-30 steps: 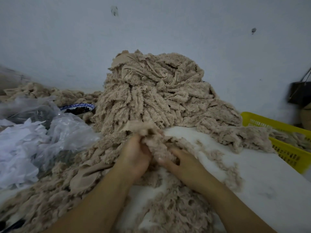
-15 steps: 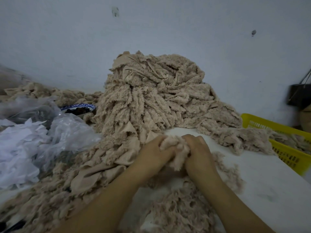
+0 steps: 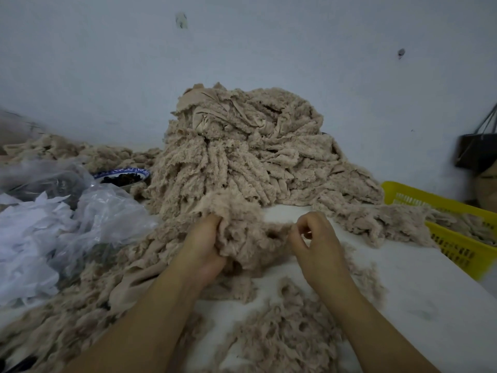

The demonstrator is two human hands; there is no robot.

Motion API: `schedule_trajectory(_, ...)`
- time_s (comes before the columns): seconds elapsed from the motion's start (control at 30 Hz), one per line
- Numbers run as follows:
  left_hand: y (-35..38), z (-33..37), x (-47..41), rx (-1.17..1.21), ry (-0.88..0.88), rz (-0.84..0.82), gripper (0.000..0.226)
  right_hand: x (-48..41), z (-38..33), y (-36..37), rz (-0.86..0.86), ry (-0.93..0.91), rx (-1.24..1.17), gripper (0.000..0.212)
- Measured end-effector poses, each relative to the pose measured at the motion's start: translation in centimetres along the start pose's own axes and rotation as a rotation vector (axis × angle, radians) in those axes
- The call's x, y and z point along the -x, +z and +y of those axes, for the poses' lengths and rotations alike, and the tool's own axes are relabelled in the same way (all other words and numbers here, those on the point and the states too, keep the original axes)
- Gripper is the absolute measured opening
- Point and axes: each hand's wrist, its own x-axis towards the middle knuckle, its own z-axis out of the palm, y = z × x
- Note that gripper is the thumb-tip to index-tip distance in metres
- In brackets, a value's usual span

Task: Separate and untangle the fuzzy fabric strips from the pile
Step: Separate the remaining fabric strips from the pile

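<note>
Beige fuzzy strips (image 3: 243, 235) in left hand (image 3: 204, 246)

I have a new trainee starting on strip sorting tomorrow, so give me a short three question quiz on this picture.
1. True or false: the left hand grips a clump of fuzzy strips.
2. Multiple choice: what does the right hand pinch? A) the edge of that same clump B) a pair of scissors C) nothing at all
3. Short answer: what colour is the basket to the right of the big pile?

Key: 1 true; 2 A; 3 yellow.
</note>
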Motion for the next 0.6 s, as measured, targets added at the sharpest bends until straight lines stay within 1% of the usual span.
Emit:
schedule_trajectory(0.07,-0.5,0.6,-0.2,0.083,-0.010,-0.004,0.039,0.0,0.3,0.0,0.014,0.050,0.017,0.024)
schedule_trajectory(0.13,-1.4,1.2,-0.7,0.210,-0.017,0.014,0.044,-0.1,1.1,-0.2,0.072,0.176,-0.016,0.026)
schedule_trajectory(0.2,-2.4,1.5,-1.3,0.372,0.016,0.020,0.051,-0.2,2.0,-0.8,0.135,0.291,-0.049,0.022)
schedule_trajectory(0.27,-2.7,1.6,-1.3,0.441,0.036,-0.014,0.043,-0.2,2.5,-1.1,0.135,0.336,-0.099,0.019)
schedule_trajectory(0.3,-2.5,1.4,-1.2,0.448,0.042,-0.032,0.037,-0.1,2.5,-1.1,0.115,0.340,-0.133,0.019)
schedule_trajectory(0.37,-2.0,0.9,-0.9,0.448,0.052,-0.075,0.034,0.0,2.0,-0.9,0.057,0.315,-0.203,0.027)
schedule_trajectory(0.43,-1.6,0.5,-0.7,0.450,0.045,-0.092,0.033,0.2,1.4,-0.7,0.001,0.240,-0.227,0.041)
schedule_trajectory(0.5,-1.4,0.1,-0.7,0.424,0.036,-0.108,0.035,0.4,0.9,-0.5,-0.039,0.148,-0.189,0.048)
schedule_trajectory(0.53,-1.1,-0.2,-0.6,0.362,0.025,-0.113,0.036,0.5,0.6,-0.3,-0.056,0.108,-0.185,0.045)
schedule_trajectory(0.6,0.0,-0.7,0.0,0.160,0.020,-0.089,0.037,0.8,-0.3,0.2,-0.125,0.092,-0.253,0.030)
